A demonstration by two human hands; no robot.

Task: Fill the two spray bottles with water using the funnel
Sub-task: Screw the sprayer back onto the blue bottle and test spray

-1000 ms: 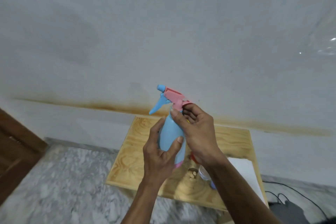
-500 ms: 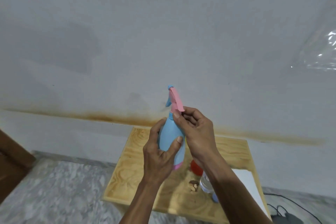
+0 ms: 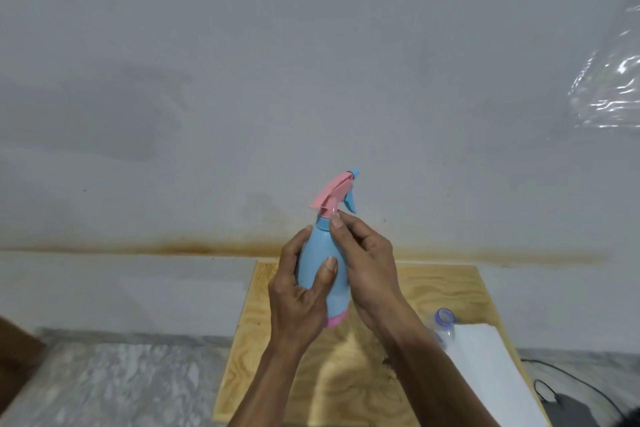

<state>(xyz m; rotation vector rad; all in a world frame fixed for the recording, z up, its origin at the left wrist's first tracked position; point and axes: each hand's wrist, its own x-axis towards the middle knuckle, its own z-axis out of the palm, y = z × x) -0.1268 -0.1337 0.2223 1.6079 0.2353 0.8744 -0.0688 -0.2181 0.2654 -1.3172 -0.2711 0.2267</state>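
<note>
Above the wooden counter (image 3: 433,295), the left hand (image 3: 298,302) grips the blue spray bottle (image 3: 323,274) upright by its body, while the right hand (image 3: 367,260) pinches the collar — the pink sprayer head (image 3: 334,192) has turned since a second ago, its trigger now pointing right.

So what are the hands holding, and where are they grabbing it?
Both hold the blue spray bottle. The left hand grips its body, thumb across the front. The right hand pinches the pink collar at the neck, under the trigger head.
</note>
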